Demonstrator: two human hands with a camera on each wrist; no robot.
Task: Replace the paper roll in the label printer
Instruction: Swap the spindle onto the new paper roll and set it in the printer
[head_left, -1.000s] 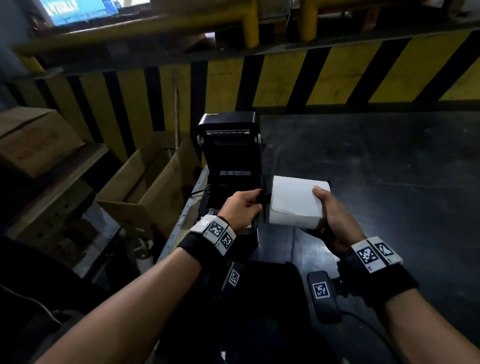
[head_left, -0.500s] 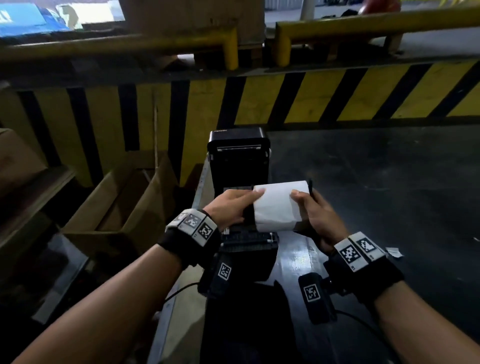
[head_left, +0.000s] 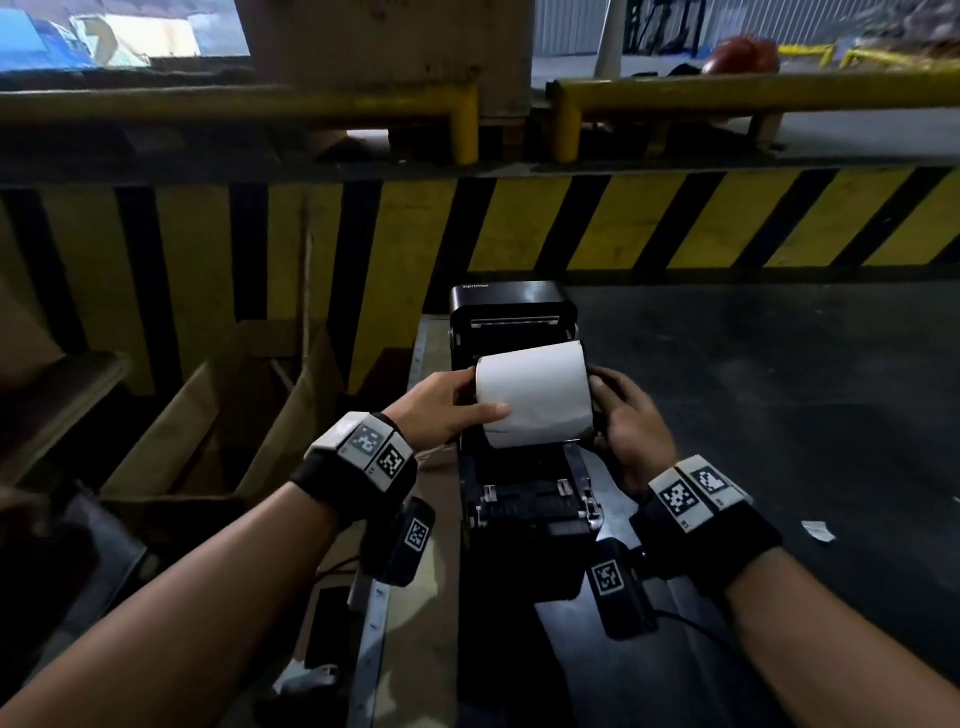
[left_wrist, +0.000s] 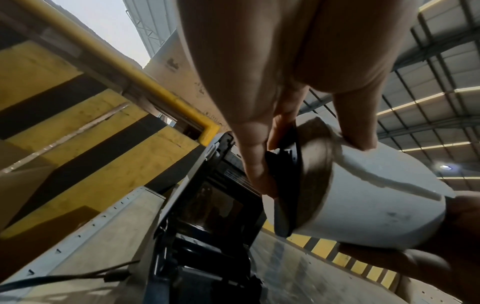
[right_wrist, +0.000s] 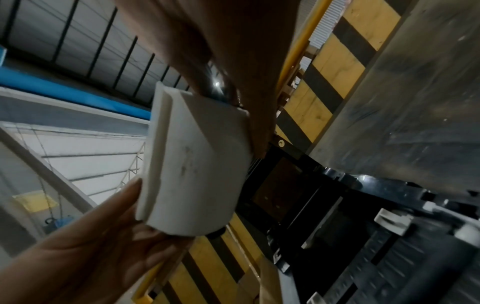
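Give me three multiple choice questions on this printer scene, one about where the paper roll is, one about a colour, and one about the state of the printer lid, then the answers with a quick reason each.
1. Where is the paper roll?
A. Held between both hands over the label printer's open bay
B. Lying in the cardboard box
C. On the floor by the paper scrap

2. What colours are the stripes on the barrier behind the printer?
A. Red and white
B. Yellow and black
C. Blue and grey

3. What state is the printer lid in?
A. Shut flat
B. Taken off and set aside
C. Raised open behind the roll

Answers:
1. A: the left hand and right hand grip the roll's two ends above the bay.
2. B: the head view shows slanted yellow and black bands.
3. C: the lid stands upright at the back, with the bay exposed.
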